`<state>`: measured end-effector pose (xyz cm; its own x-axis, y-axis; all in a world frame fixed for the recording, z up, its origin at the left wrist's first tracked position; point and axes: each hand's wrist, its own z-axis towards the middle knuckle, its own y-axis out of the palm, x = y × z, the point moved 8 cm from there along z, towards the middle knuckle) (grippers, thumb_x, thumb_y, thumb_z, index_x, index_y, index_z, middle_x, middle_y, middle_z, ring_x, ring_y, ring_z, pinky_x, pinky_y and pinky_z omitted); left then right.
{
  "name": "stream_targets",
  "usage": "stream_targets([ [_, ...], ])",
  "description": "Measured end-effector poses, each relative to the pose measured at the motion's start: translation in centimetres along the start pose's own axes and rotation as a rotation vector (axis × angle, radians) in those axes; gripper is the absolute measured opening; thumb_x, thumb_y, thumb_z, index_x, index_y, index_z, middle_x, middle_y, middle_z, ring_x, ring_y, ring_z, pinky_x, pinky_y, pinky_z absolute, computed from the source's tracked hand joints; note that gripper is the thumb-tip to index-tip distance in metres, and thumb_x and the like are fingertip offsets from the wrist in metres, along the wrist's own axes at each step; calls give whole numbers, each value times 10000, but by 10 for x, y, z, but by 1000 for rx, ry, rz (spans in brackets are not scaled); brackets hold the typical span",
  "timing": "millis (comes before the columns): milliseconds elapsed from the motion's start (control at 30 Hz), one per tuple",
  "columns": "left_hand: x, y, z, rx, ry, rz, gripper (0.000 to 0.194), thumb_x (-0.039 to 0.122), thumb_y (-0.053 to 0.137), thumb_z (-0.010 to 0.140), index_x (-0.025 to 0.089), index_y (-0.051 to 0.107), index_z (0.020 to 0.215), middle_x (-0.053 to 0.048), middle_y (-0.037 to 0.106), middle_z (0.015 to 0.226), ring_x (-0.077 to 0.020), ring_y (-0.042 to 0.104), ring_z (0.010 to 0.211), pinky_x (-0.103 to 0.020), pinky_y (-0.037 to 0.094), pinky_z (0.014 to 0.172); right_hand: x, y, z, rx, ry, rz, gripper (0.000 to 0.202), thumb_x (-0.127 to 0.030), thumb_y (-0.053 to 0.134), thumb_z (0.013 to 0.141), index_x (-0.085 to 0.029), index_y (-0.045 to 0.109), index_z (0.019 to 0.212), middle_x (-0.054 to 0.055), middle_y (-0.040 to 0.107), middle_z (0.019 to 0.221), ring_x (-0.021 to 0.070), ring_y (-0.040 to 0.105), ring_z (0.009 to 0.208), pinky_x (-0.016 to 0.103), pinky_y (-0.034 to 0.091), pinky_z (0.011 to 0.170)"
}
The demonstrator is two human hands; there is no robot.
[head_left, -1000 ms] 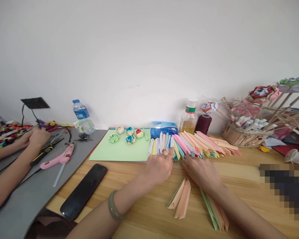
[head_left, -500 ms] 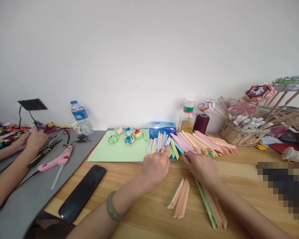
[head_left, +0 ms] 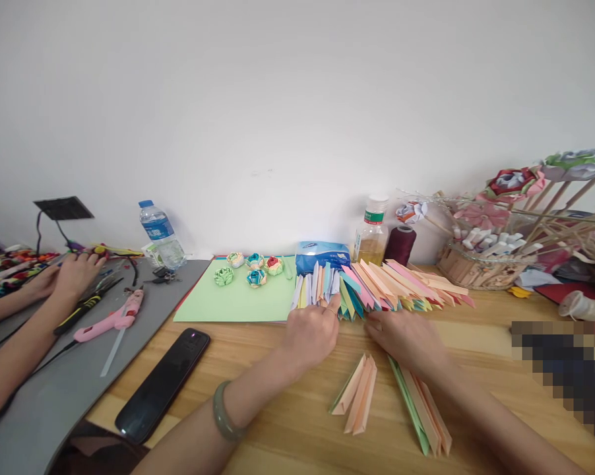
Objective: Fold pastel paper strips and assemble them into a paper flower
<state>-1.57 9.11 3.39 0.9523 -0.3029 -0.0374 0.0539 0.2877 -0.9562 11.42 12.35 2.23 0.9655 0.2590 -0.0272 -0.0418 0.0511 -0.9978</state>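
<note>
My left hand point(head_left: 311, 333), with a jade bangle point(head_left: 227, 410) on its wrist, is at the front of a row of folded paper strips point(head_left: 320, 284). Its fingers are bent and touch the strips; a grip is hard to make out. My right hand point(head_left: 401, 336) rests at the front edge of the larger fan of peach and pink strips point(head_left: 391, 280), its fingertips hidden. Two folded peach pieces point(head_left: 361, 396) lie between my forearms. Longer green and peach pieces point(head_left: 419, 409) lie partly under my right forearm.
Paper flowers point(head_left: 256, 278) sit on a green sheet point(head_left: 238, 307). Behind are a tissue pack point(head_left: 322, 256), glue bottle point(head_left: 371, 241) and thread spool point(head_left: 400, 247). A phone point(head_left: 163, 386) lies left; another person's hands point(head_left: 72, 277) are near a pink glue gun point(head_left: 114, 320). A basket point(head_left: 490, 267) stands right.
My right hand has drawn slightly back and right from the strips. The teal and green strips between my hands have shifted. The other person's hand has opened out.
</note>
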Motion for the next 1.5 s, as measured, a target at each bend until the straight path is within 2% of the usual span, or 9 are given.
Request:
stream_targets([
  [267, 4, -2, 0, 22, 36, 5, 434, 222, 281, 869, 174, 391, 1286, -83, 673, 781, -195, 629, 688, -282, 471, 564, 0, 7, 7, 13, 83, 37, 265, -281, 398, 820, -220, 650, 768, 69, 697, 782, 237, 637, 716, 246, 295, 488],
  [533, 6, -6, -1, 97, 65, -1, 442, 189, 313, 846, 152, 400, 1277, -70, 655, 667, -204, 621, 610, -283, 450, 505, 19, -22, -2, 101, 200, 139, 259, -305, 428, 792, -246, 633, 936, 57, 700, 764, 259, 634, 694, 257, 288, 478],
  [700, 10, -3, -2, 82, 106, -51, 444, 186, 282, 854, 131, 400, 1278, -105, 666, 735, -231, 622, 646, -309, 447, 516, 23, -29, -1, 130, 96, 261, 202, -288, 438, 807, -244, 634, 788, -11, 687, 696, 173, 617, 643, 233, 353, 519],
  [967, 15, 6, -2, -38, 154, -230, 416, 229, 273, 866, 156, 522, 1191, -157, 667, 858, -246, 615, 752, -322, 435, 611, 38, -65, -12, 512, -12, 626, 178, -309, 504, 747, -196, 640, 729, 2, 662, 647, 141, 566, 547, 245, 397, 535],
  [1100, 10, 3, 0, -33, 72, -566, 368, 295, 329, 865, 195, 647, 1021, -110, 681, 881, -226, 604, 762, -332, 423, 687, 55, -71, -17, 560, 134, 908, 156, -341, 572, 690, -197, 628, 711, 18, 646, 679, 154, 570, 596, 257, 419, 559],
  [1167, 7, 6, 2, -63, 1, -843, 342, 348, 393, 843, 193, 660, 990, -85, 685, 857, -196, 590, 719, -309, 421, 684, 56, -62, -16, 509, 199, 1167, 175, -364, 605, 665, -194, 622, 702, 19, 635, 679, 145, 561, 600, 252, 428, 562],
  [1267, 4, 16, 5, -145, -152, -1289, 409, 415, 440, 811, 147, 606, 1072, -70, 669, 778, -137, 536, 565, -270, 417, 590, 32, -37, -11, 279, 166, 1465, 204, -376, 639, 640, -178, 610, 679, 12, 615, 632, 124, 543, 575, 241, 440, 568],
  [1367, 1, 20, 6, -110, -291, -1619, 430, 434, 466, 794, 128, 576, 1075, -57, 643, 732, -137, 547, 609, -257, 420, 600, -3, -13, -11, 32, 99, 1508, 226, -386, 633, 646, -165, 593, 670, 4, 598, 593, 111, 533, 552, 229, 437, 554],
  [1500, 0, 19, 4, -15, -400, -1906, 350, 360, 528, 767, 150, 544, 1046, -74, 640, 873, -174, 575, 787, -270, 424, 667, -33, 0, -16, -80, 21, 1469, 228, -386, 596, 667, -165, 556, 631, 4, 605, 622, 107, 540, 548, 227, 440, 543],
])
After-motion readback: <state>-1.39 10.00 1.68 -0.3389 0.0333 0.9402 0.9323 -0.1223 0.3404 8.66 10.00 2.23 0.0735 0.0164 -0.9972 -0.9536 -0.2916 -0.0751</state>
